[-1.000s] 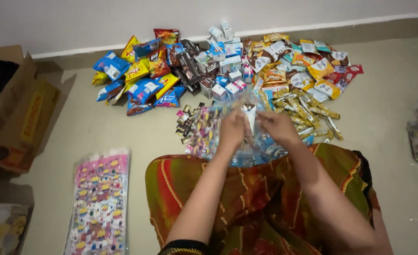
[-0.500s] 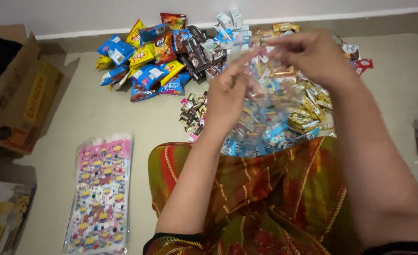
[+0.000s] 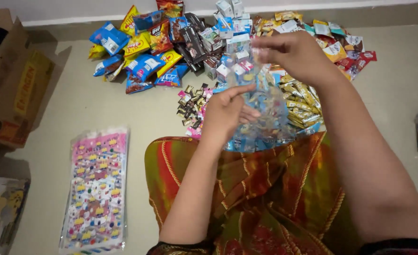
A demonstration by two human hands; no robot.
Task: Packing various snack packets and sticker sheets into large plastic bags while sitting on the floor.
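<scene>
Clear printed bag (image 3: 265, 101) hangs upright, long axis vertical; right hand (image 3: 296, 54) pinch-grip on top, left hand (image 3: 225, 113) grip on side.

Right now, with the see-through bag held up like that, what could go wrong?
The right hand pinches only the top edge of the clear printed bag, so it might slip free. The left hand is at the bag's side rather than under it, so a slip could drop it onto the small wrapped sweets and gold bars below, possibly scattering them.
</scene>
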